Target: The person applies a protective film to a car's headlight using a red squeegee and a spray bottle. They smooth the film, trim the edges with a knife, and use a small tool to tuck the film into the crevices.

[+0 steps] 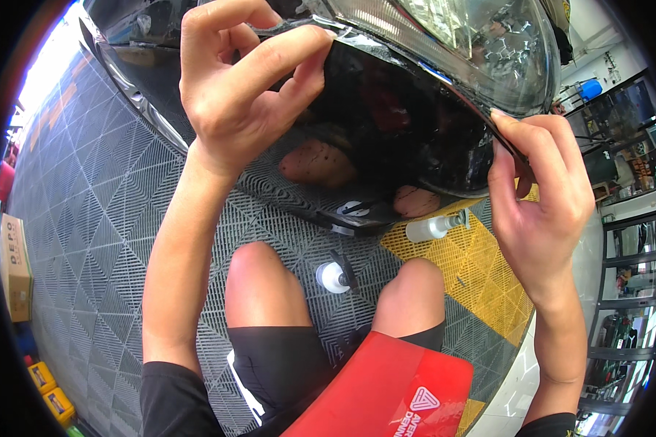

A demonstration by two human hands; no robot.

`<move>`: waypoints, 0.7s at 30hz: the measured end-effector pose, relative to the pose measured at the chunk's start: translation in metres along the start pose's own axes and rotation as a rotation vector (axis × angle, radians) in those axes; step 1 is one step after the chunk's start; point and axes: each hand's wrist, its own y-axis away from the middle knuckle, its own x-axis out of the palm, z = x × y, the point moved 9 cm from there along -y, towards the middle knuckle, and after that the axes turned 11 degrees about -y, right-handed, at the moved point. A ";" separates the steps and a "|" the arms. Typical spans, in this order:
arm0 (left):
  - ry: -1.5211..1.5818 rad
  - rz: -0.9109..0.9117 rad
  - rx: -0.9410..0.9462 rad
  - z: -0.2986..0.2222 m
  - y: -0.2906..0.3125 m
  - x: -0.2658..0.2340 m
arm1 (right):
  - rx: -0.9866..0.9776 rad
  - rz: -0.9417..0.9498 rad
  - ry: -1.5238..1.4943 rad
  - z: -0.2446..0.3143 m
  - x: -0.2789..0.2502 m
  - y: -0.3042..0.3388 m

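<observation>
In front of me is a glossy black car bumper (415,146) below a clear headlight (481,51). A thin, shiny film (375,45) runs along the edge beneath the headlight. My left hand (248,80) is raised at the upper left, thumb and forefinger pinched on the film's edge and the other fingers curled. Over at the right corner, my right hand (543,175) grips the edge of the same dark, glossy sheet between thumb and bent fingers. How far the film spreads over the bumper is hard to make out.
Between my knees on the grey tiled floor (109,240) is a white spray bottle (333,277). Another bottle (430,229) is by the yellow tiles. A red flat piece (386,393) covers my lap. Shelves (634,269) line the right; a cardboard box (14,266) is left.
</observation>
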 end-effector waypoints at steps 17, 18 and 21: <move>-0.042 0.022 -0.015 0.000 0.001 -0.001 | -0.088 0.033 0.014 -0.015 -0.006 0.008; -0.039 0.023 -0.018 0.000 0.001 -0.001 | -0.088 0.036 0.014 -0.017 -0.006 0.008; -0.043 0.030 -0.027 0.000 0.002 -0.001 | -0.080 0.048 0.016 -0.021 -0.008 0.011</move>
